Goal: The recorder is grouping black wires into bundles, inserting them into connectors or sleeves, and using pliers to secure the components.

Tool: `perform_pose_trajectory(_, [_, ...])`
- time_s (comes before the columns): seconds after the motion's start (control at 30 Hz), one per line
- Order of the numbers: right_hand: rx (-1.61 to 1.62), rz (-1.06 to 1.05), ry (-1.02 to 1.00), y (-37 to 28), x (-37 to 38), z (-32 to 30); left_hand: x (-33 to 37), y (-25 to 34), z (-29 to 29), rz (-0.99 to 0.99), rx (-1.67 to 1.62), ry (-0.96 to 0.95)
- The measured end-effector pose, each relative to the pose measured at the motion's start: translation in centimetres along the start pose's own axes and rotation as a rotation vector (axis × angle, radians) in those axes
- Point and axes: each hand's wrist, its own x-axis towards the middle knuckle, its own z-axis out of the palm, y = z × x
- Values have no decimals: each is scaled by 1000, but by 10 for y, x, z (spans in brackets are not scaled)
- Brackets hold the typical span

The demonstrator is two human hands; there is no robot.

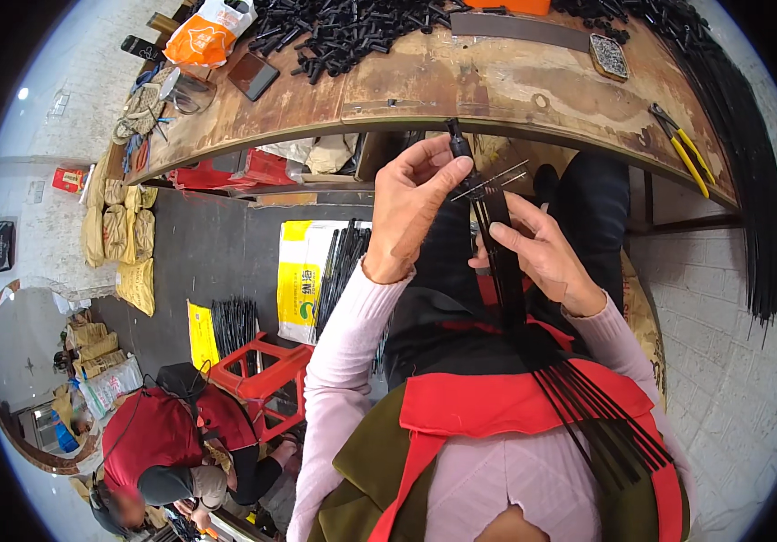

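In front of my lap, my left hand (409, 208) pinches a black plastic fitting (457, 135) between thumb and fingers, close to the bench edge. Below it, my right hand (546, 251) is wrapped round a bundle of thin black rods (508, 294), which looks like a folded umbrella frame. The rods run down from the fitting and fan out over my red and black apron (497, 397). Several thin metal stretchers (499, 178) stick out sideways between my two hands. Part of the right fingers is hidden behind the bundle.
The wooden bench (388, 90) carries a heap of black plastic fittings (343, 36), yellow-handled pliers (684, 154), a small tin (609, 57) and a phone (252, 76). Black rods (749, 181) hang off its right end. A red stool (266, 375) and a seated person (162, 434) are at left.
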Motion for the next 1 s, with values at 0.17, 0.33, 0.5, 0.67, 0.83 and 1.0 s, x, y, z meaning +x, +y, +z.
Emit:
perform_pose_trajectory(0.17, [17, -23, -28, 3, 1, -4, 3, -4, -4, -9, 25, -49])
perform_pose_trajectory(0.33, [44, -26, -50, 3, 1, -7, 0, -3, -5, 11, -32, -140])
perform_pose_trajectory(0.5, [30, -33, -28, 2, 1, -5, -3, -3, 0, -5, -61, -118])
perform_pose_trajectory(0.67, [32, -21, 4, -1, 0, -3, -12, -1, 9, 36, -23, 14])
perform_pose_trajectory(0.83, [35, -26, -26, 0, 1, -3, -28, 6, 5, 55, -144, -97])
perform_pose_trajectory(1.0, [33, -42, -24, 1, 3, 1, -35, 8, 14, 149, 33, 27])
